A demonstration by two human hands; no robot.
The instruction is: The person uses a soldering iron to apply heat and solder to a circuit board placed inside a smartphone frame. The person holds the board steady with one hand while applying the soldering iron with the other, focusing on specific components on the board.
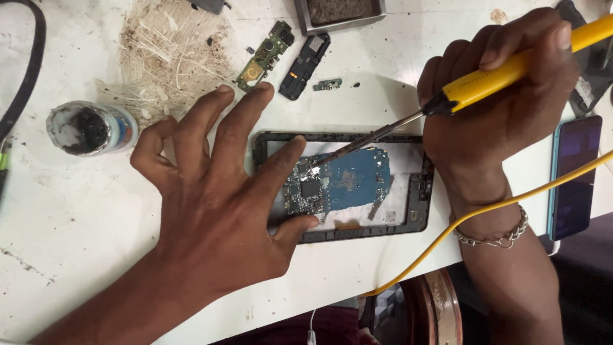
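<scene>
**Soldering iron brought to a phone board on a white bench**

A scuffed white workbench (83,211) is seen from above. Near its middle an opened phone frame (418,217) is laid flat, its long axis running left to right, with a blue circuit board (354,182) seated inside. The frame is pinned by the left hand (211,191), whose fingers are spread wide, index tip and thumb pressed on the frame's left end, apparently so that it is kept from sliding. At the right, a yellow soldering iron (504,73) is gripped pen-fashion by the right hand (504,108), fingers closed round the handle; its long axis is slanted from far right down to near left, the tip (317,165) set on the board's left part. A yellow cord (485,211) is trailed under the wrist. Farther left a small grimy pot (92,128) is stood; loose phone parts (281,54) are scattered beyond.
</scene>
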